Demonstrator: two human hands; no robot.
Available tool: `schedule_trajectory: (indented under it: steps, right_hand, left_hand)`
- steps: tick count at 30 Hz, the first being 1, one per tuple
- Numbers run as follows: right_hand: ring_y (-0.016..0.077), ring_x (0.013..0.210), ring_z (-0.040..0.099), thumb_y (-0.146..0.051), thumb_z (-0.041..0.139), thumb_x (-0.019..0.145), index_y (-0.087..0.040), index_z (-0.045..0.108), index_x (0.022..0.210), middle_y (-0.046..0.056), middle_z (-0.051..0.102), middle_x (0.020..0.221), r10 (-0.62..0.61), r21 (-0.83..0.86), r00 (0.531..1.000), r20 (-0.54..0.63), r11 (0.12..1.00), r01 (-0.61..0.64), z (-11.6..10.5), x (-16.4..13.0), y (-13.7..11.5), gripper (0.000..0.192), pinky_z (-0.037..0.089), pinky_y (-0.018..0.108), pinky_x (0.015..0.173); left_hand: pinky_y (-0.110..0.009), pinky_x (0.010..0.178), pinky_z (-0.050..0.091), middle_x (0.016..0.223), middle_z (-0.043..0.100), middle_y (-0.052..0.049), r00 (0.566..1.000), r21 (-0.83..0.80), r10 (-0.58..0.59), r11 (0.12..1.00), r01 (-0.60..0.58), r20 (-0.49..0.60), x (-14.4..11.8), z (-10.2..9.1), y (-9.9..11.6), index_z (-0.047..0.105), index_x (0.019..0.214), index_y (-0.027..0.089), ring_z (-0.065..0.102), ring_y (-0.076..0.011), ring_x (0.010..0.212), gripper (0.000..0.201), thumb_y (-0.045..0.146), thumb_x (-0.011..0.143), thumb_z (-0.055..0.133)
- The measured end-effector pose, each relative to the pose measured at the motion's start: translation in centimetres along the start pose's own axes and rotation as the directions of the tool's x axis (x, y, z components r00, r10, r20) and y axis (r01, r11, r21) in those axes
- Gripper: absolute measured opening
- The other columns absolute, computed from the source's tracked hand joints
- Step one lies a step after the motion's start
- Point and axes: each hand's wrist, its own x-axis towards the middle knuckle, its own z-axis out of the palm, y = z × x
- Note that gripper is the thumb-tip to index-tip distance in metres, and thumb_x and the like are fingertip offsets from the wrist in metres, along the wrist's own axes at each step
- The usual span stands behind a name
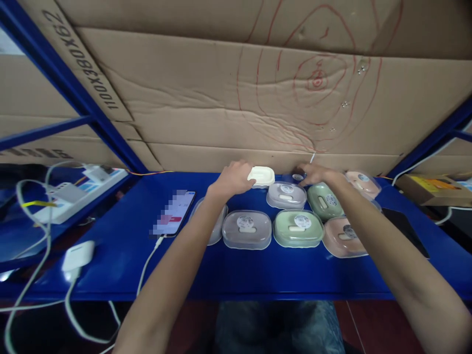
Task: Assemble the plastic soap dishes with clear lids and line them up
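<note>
My left hand (232, 180) reaches to the back of the blue shelf (258, 275) and grips a small cream-white case (262, 175) by its left end. My right hand (316, 174) lies beside it at the back, its fingers curled near a small round item (297, 177); what it holds is hidden. Below the hands sit several lidded plastic boxes in two rows: a grey one (247, 229), a green one (298, 228), a pink one (341, 237), a grey one behind (286, 194) and a green one under my right wrist (324, 200).
A phone (173, 213) on a white cable lies left of the boxes. A white charger (78, 255) and a power strip (70, 191) sit at the far left. Cardboard sheets (236, 98) wall the back. A black flat object (403, 228) lies at right, by a cardboard box (431, 189).
</note>
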Motion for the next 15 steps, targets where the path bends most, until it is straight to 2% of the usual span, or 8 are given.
schedule_trajectory:
  steps: [3, 7, 11, 15]
  right_hand:
    - [0.0406, 0.131, 0.075, -0.037, 0.097, 0.071, -0.022, 0.07, 0.147, 0.016, 0.077, 0.144, 0.05, -0.035, 0.997, 0.059, 0.998, -0.048, 0.6, 0.2, 0.1, 0.082, 0.059, 0.045, 0.11]
    - [0.0439, 0.131, 0.073, -0.047, 0.097, 0.072, -0.018, 0.063, 0.152, 0.023, 0.074, 0.146, 0.095, -0.066, 0.994, 0.061, 0.994, -0.091, 1.4, 0.2, 0.2, 0.091, 0.058, 0.049, 0.109]
    - [0.0409, 0.128, 0.074, -0.055, 0.097, 0.072, -0.016, 0.064, 0.148, 0.023, 0.075, 0.142, 0.079, -0.066, 0.996, 0.048, 0.995, -0.076, 1.7, 0.3, 0.7, 0.092, 0.058, 0.047, 0.107]
    - [0.0413, 0.133, 0.068, -0.054, 0.098, 0.069, -0.015, 0.071, 0.136, 0.021, 0.076, 0.137, 0.039, -0.064, 0.999, 0.001, 0.997, -0.039, 1.7, 0.3, 0.9, 0.082, 0.054, 0.047, 0.112]
  left_hand:
    - [-0.054, 0.123, 0.049, 0.164, 0.061, -0.019, 0.993, 0.044, 0.031, 0.998, -0.036, 0.111, 2.6, 0.1, -0.4, 0.059, 0.16, 0.023, 0.056, -0.0432, 0.152, 0.078, 0.033, 0.087, 0.086]
    - [-0.059, 0.126, 0.045, 0.171, 0.054, -0.019, 0.98, 0.072, 0.05, 0.995, -0.065, 0.193, 5.4, 1.7, -0.2, 0.051, 0.165, 0.028, 0.049, -0.0448, 0.157, 0.105, 0.038, 0.073, 0.099]
    - [-0.068, 0.125, 0.043, 0.17, 0.049, -0.025, 0.984, 0.083, 0.008, 0.996, -0.023, 0.176, 7.0, 2.7, -0.5, 0.055, 0.159, 0.024, 0.047, -0.0511, 0.156, 0.108, 0.038, 0.065, 0.104]
    - [-0.069, 0.119, 0.048, 0.166, 0.046, -0.031, 0.985, 0.064, -0.025, 0.998, 0.014, 0.173, 7.6, 3.1, -1.6, 0.063, 0.147, 0.016, 0.05, -0.0565, 0.152, 0.102, 0.041, 0.058, 0.106]
